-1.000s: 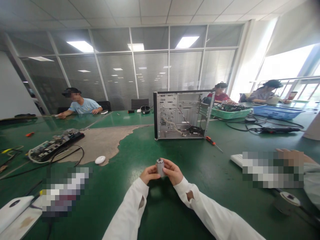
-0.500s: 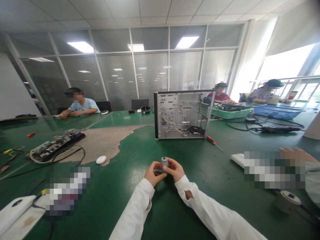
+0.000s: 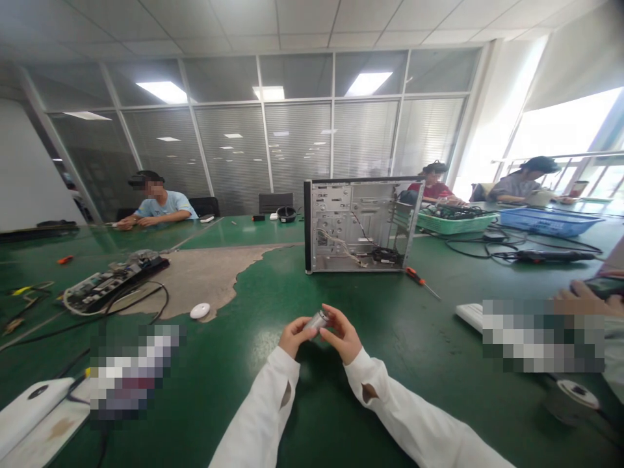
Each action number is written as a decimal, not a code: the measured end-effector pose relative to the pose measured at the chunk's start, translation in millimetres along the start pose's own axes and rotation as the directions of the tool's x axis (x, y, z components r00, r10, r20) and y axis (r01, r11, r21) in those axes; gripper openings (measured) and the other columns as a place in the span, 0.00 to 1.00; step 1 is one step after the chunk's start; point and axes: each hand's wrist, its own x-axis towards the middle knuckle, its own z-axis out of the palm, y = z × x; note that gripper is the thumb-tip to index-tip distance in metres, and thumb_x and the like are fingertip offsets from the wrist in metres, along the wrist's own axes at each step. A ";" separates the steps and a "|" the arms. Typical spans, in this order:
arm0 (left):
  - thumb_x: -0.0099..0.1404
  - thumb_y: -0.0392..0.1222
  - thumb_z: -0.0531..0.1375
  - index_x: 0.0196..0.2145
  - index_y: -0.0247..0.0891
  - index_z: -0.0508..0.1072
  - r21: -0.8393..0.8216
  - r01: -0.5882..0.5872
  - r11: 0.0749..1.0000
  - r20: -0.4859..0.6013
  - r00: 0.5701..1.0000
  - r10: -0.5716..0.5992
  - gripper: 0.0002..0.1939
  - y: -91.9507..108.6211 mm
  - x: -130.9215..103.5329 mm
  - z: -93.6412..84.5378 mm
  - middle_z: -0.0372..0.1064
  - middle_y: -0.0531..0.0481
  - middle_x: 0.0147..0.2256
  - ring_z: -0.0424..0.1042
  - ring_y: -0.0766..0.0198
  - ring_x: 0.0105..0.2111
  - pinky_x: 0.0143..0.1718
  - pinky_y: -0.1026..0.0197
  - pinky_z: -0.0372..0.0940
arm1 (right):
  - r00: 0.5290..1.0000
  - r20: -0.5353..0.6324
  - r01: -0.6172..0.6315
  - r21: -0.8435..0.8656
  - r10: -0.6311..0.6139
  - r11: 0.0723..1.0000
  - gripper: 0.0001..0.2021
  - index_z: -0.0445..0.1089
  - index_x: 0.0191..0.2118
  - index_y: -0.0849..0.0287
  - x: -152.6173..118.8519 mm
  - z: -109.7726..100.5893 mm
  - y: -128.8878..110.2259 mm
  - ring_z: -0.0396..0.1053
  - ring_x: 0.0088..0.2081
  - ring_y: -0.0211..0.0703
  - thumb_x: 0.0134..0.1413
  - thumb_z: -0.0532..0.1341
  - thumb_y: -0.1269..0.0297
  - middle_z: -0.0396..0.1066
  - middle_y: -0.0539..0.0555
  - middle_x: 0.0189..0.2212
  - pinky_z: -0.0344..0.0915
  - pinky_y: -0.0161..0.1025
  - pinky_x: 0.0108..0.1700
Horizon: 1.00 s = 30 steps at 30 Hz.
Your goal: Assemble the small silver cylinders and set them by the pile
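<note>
Small metal cylinder (image 3: 317, 322) is up over the green worktop (image 3: 390, 364), between both hands, roughly mid-view, tilted with its upper end toward the right hand. Left hand (image 3: 294, 334) has its fingers closed around the lower left part, thumb along the near side. Right hand (image 3: 345, 335) is at the upper end, fingers in a narrow curl, index by the end face, thumb by the near side; can't tell if they press on it. Both sleeves white.

Beyond the hands, an open computer case (image 3: 363, 227) stands upright on the worktop, open side to camera, cables and a dark part inside. Red-and-black screwdriver (image 3: 416, 277) lies just beside its lower right corner, shaft pointing to the near right. Further right: green basket (image 3: 455, 225) with cables piled in it, blue basket (image 3: 550, 222) beside it, black cables (image 3: 468, 250) and a long black tool (image 3: 556, 256) in front.

Left side: long circuit assembly (image 3: 114, 283) with cords, round white disc (image 3: 199, 311) by the edge of a bare grey patch (image 3: 195, 276), small orange item (image 3: 65, 260) near the far left. White device (image 3: 36, 403) at lower left, blurred block next to it. Right side: white bar-shaped item (image 3: 470, 316), partly pixelated, another person's hand (image 3: 580, 298) over its far end; round metal canister (image 3: 570, 403) nearer.

Back: person in light blue (image 3: 168, 207) seated left, person in red (image 3: 433, 188) and person in grey (image 3: 517, 185) seated right.
</note>
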 end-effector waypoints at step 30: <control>0.49 0.42 0.55 0.24 0.35 0.67 0.495 -0.208 0.844 0.006 0.972 0.236 0.07 13.1 -13.5 18.0 0.66 0.51 0.23 0.64 0.65 0.26 0.26 0.65 0.59 | 0.739 0.015 -0.500 0.683 0.673 0.533 0.09 0.61 0.26 0.61 8.1 -3.9 3.7 0.63 0.17 0.31 0.36 0.61 0.67 0.65 0.50 0.16 0.62 0.28 0.19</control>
